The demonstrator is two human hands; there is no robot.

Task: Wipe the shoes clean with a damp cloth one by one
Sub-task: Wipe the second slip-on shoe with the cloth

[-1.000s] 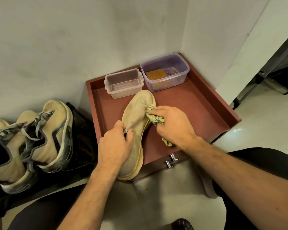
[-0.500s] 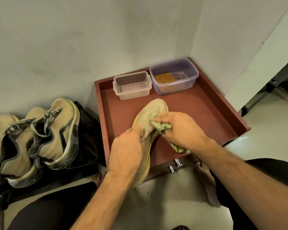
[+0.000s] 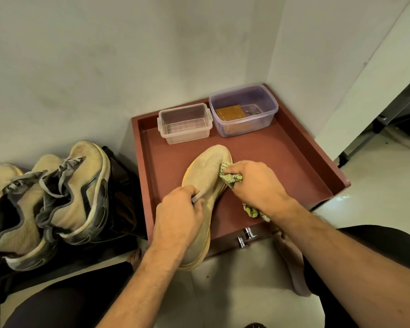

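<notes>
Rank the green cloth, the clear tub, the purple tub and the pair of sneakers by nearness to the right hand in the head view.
1. green cloth, gripped in the right hand.
2. purple tub, behind it.
3. clear tub, back left.
4. sneakers, far left.

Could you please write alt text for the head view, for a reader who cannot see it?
A left hand grips a tan shoe on a red tray while the right hand rubs it with a green cloth. Two plastic boxes stand at the tray's back; two more worn shoes sit to the left.
</notes>
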